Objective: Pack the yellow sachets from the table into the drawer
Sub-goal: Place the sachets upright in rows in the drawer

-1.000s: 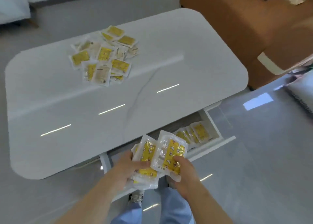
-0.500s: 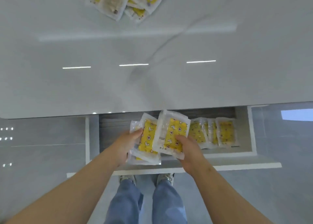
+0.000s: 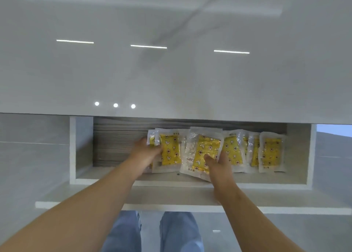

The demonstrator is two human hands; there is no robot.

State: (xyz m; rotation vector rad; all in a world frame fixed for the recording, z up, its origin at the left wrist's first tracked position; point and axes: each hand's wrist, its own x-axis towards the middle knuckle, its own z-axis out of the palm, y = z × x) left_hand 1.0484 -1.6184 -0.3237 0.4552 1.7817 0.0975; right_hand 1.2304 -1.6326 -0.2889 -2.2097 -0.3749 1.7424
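The white drawer stands pulled open under the table edge, its wood-grain floor showing at the left. My left hand holds a small stack of yellow sachets low inside the drawer, near its middle. My right hand grips one yellow sachet by its lower edge, tilted, just right of that stack. Several more yellow sachets lie in a row along the drawer's right part. The pile on the table is out of view.
The glossy white tabletop fills the upper half of the view and overhangs the drawer's back. Grey floor shows on both sides. My legs in blue jeans stand below the drawer front.
Both hands have moved forward and down into the drawer with their sachets. The view has tipped down, so the pile on the table has left the frame.
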